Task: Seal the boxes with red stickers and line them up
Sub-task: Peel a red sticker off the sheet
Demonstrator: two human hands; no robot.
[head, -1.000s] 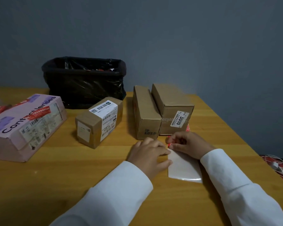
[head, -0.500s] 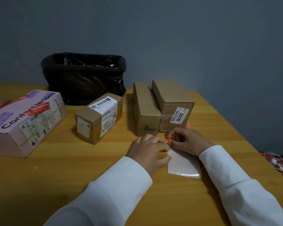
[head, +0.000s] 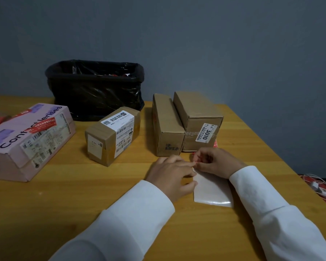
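Since a second ago both hands have barely shifted: they stay bunched over the far end of the white backing sheet (head: 212, 189), and only the right hand's fingers have lifted a little at the red sticker (head: 196, 162).

That sticker shows only as a small red sliver between the fingertips, at the sheet's far left corner. The right hand (head: 215, 162) has its fingers curled and pinches the sliver (how much is peeled free cannot be told). The left hand (head: 170, 173) lies on the sheet's left edge with fingers bent, thumb and forefinger nipping the sheet's corner. The sheet lies flat on the wooden table (head: 83, 194), near the right edge, under both hands.

Just beyond the hands stand two long brown cartons, side by side and touching: the narrow carton (head: 166, 123) on the left, and the carton marked 3010 (head: 198, 117) on the right, slightly farther back. A red scrap (head: 215, 144) peeps out at the right foot of the 3010 carton. Left of the pair, apart from them, sits a small brown parcel (head: 113, 134) with a white shipping label, turned at an angle. Farther left, near the left edge, lies a pink contact lenses box (head: 26, 138) with a red sticker across its top. A black-lined bin (head: 94, 89) stands at the back edge against the wall. Off the right edge, white and red cables (head: 322, 187) lie on the floor.
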